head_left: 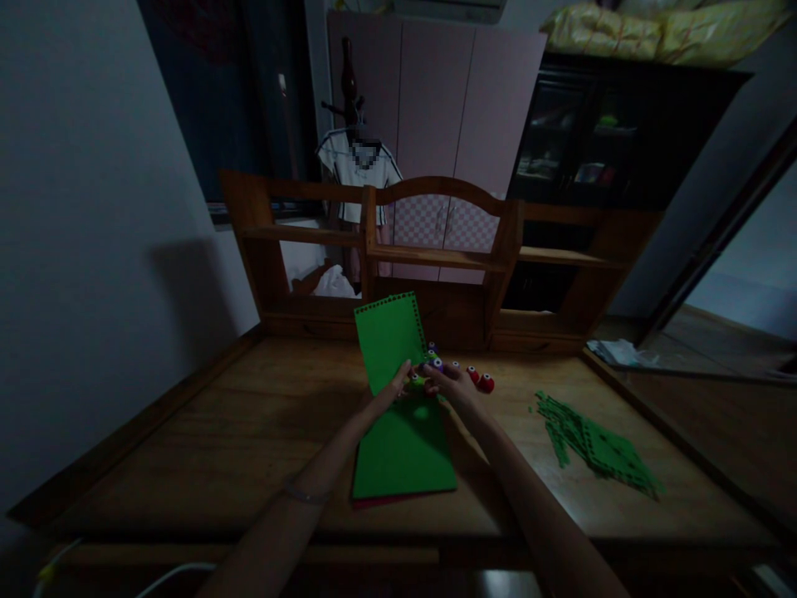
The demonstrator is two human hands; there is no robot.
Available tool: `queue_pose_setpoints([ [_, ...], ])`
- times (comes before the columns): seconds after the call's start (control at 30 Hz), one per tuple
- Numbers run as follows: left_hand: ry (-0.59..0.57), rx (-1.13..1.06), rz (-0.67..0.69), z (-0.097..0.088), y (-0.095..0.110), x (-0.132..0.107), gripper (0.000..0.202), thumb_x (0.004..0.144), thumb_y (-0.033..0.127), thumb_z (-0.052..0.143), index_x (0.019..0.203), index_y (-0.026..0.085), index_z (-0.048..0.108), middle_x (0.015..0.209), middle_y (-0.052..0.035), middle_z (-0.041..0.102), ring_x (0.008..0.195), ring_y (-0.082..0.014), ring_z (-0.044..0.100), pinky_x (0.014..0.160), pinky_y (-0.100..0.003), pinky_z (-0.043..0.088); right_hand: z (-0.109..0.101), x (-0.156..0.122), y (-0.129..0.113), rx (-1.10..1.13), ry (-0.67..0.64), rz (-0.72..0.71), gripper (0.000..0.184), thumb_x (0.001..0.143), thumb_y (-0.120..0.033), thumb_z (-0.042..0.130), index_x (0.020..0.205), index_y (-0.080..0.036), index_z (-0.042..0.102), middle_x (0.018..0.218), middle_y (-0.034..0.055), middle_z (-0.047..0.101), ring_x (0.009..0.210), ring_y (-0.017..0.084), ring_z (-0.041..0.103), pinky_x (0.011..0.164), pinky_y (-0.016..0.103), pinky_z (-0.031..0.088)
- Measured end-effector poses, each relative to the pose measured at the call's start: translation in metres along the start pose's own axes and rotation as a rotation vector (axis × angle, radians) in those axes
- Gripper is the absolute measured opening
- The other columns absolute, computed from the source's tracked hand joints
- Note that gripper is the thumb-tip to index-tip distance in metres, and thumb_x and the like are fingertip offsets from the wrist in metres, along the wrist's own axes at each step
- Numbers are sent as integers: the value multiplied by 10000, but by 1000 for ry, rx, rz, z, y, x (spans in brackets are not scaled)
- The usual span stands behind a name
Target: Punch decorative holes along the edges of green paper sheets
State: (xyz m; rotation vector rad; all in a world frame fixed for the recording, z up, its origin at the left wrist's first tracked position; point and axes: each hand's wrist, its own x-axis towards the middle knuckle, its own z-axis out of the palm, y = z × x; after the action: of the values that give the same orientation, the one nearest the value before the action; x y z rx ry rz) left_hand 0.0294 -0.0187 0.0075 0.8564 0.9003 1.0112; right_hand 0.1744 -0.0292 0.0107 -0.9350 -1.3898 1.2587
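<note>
My left hand (391, 388) holds up a green paper sheet (389, 339) with a row of punched holes along its top and right edges. My right hand (449, 380) is closed on a small green craft punch (418, 381) at the sheet's lower right edge. Beneath both hands a stack of green paper (403, 453) lies flat on the wooden desk (217, 432), with a red sheet peeking out under it. Several small coloured punches (479, 378) sit just right of my right hand.
A pile of cut green paper strips (591, 444) lies at the desk's right. A wooden shelf unit (436, 257) stands along the back edge. Beyond are a pink wardrobe, a dark cabinet and a hanging shirt. A white wall runs along the left.
</note>
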Motion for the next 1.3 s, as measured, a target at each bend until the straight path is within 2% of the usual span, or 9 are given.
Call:
queue_pose_setpoints([
  [0.07,17,-49,-50,-1,-3,2,473,853,476,341,667,138,614,505,-15,591,404,-89,511,450,-192,375,0,1,0,20,34,5,369,665,-467,627,886,-171,641,872,73,649,659,156,600,598,276,470],
  [0.2,-56,-95,-60,-2,-3,-1,453,848,473,362,819,120,644,562,-31,623,476,-110,567,485,-191,404,-1,1,-1,57,59,32,398,653,-493,628,870,-161,642,851,89,650,649,164,599,576,280,461],
  [0.37,-28,-105,-94,9,12,-17,471,893,398,275,746,143,642,501,-25,601,498,-113,578,498,-185,400,0,-4,-6,44,81,28,417,667,-529,595,867,-165,637,803,73,652,619,158,586,565,272,443],
  [0.43,60,-75,-127,14,18,-22,477,893,390,279,667,151,625,406,-3,535,441,-103,542,471,-179,375,-1,-5,-8,23,124,-7,406,672,-534,585,848,-171,634,779,55,648,630,158,580,573,267,435],
  [0.57,86,-16,-85,16,21,-28,419,865,420,354,654,171,617,317,40,408,390,-99,489,457,-181,342,-4,-5,-11,-19,204,-107,387,678,-538,573,783,-168,620,708,22,619,610,141,548,586,252,413],
  [0.7,82,22,-37,11,16,-29,396,856,422,375,642,176,600,338,33,434,391,-101,480,444,-193,315,-6,-4,-13,-37,262,-155,366,692,-538,557,684,-173,588,582,-5,551,537,125,492,547,244,381],
  [0.83,75,29,-40,6,12,-26,409,849,454,366,639,180,585,374,19,486,411,-111,501,453,-205,312,-7,-4,-13,-51,298,-154,378,700,-553,537,648,-180,568,569,-1,544,535,133,488,536,249,375],
  [1.07,67,4,1,10,14,-31,380,819,447,440,576,180,559,381,18,482,454,-116,514,488,-209,324,-8,-3,-11,-26,236,-111,388,685,-530,574,828,-170,595,728,28,608,610,150,545,561,253,431],
  [1.3,127,36,-29,14,18,-36,372,863,374,373,583,176,516,343,43,415,355,-87,433,445,-205,314,-4,-1,-3,-41,167,-49,382,621,-493,645,834,-179,602,802,43,646,622,165,600,572,281,475],
])
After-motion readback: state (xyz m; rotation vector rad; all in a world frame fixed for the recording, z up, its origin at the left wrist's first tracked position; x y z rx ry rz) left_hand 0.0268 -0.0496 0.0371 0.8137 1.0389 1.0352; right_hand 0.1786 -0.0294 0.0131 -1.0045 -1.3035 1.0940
